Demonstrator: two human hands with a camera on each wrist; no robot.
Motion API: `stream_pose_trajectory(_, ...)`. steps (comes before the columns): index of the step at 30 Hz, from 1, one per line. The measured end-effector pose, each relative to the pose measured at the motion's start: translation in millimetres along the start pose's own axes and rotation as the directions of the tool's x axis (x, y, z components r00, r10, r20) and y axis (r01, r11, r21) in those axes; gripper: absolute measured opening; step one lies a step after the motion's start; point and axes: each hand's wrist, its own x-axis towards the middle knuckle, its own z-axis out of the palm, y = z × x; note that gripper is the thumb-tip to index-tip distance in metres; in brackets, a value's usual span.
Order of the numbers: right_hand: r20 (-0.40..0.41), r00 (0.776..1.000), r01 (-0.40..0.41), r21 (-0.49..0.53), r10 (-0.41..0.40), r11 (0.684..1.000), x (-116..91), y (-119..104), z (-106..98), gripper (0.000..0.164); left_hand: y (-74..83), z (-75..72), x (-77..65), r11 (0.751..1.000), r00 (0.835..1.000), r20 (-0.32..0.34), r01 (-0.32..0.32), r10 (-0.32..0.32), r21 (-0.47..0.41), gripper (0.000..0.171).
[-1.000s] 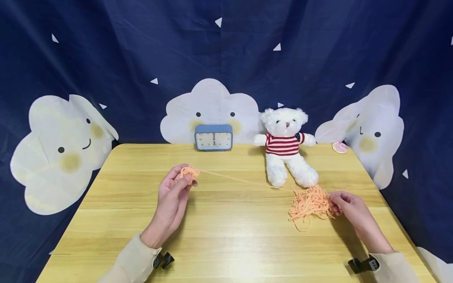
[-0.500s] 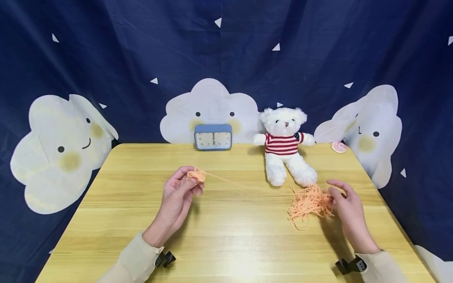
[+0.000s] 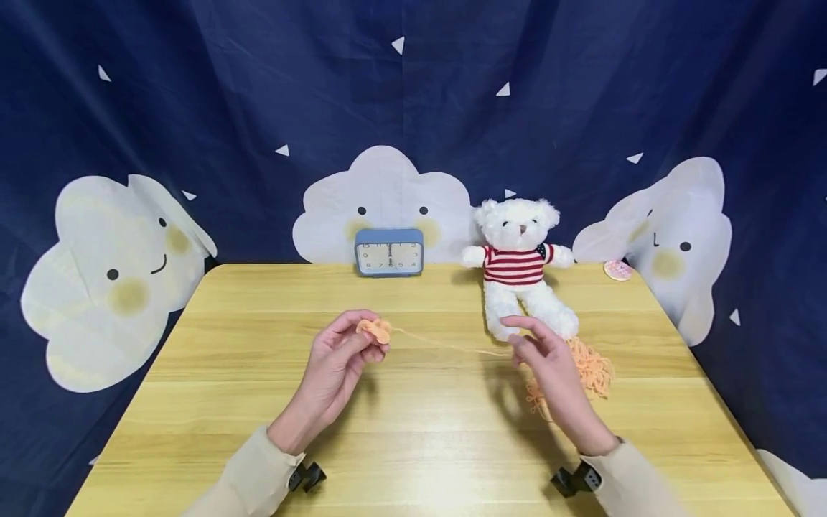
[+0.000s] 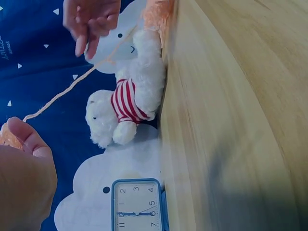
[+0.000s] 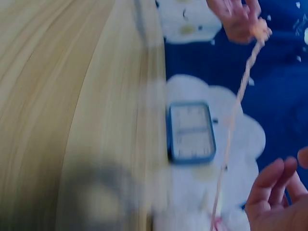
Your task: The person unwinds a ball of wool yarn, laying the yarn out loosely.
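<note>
My left hand [image 3: 332,377] pinches a small wound bundle of peach yarn [image 3: 375,331] between thumb and fingers, above the middle of the table. From it a single yarn strand [image 3: 446,346] runs right, past my right hand [image 3: 554,373]. That hand hovers in front of a loose yarn pile [image 3: 593,370], hiding part of it. In the right wrist view its fingers [image 5: 269,185] are spread and loosely bent, and the strand [image 5: 244,79] passes apart from them. The left wrist view also has the strand [image 4: 72,85] clear of the right hand's fingertips.
A white teddy bear [image 3: 515,267] in a red-striped shirt sits at the back right, its feet beside the yarn pile. A blue clock [image 3: 390,253] stands at the table's [image 3: 258,287] back edge. A round pink disc [image 3: 617,271] lies at the far right corner.
My right hand has left the right side of the yarn pile and moved left across its front. My left hand has shifted slightly right and nearer, still holding the bundle.
</note>
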Motion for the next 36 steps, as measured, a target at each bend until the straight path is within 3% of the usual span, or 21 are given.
stream_pose_trajectory(3, 0.137, 0.990, 0.031, 0.013, -0.032, 0.999, 1, -1, 20, 0.033, -1.0, 2.5, 0.0, 1.000, 1.000, 0.001, 0.024, -0.024, -0.006, 0.030)
stream_pose_trajectory(6, 0.252, 0.966, 0.050, 0.050, -0.062, 0.997, 3, 0, 38, 0.037, -2.3, 4.6, -0.2, 0.998, 0.998, 0.008, 0.057, -0.057, -0.014, 0.028)
stream_pose_trajectory(13, 0.366, 0.928, 0.029, 0.103, -0.065, 0.994, 6, 4, 65, 0.036, -5.2, 7.4, -1.0, 0.990, 0.990, 0.003, 0.141, -0.141, -0.020, 0.021)
stream_pose_trajectory(19, 0.344, 0.935, 0.080, 0.044, -0.090, 0.996, 3, 1, 64, 0.016, -5.6, 7.7, -2.2, 0.990, 0.989, -0.056, 0.140, -0.139, 0.009, 0.019)
stream_pose_trajectory(30, 0.221, 0.967, 0.123, 0.043, -0.129, 0.991, 0, -7, 40, 0.020, -3.7, 5.2, -4.7, 0.996, 0.993, -0.069, 0.093, -0.092, 0.014, 0.031)
stream_pose_trajectory(36, 0.143, 0.980, 0.133, 0.070, -0.141, 0.989, 1, -10, 27, 0.020, -2.4, 1.7, -5.2, 0.990, 0.991, -0.080, 0.116, -0.109, 0.084, 0.037)
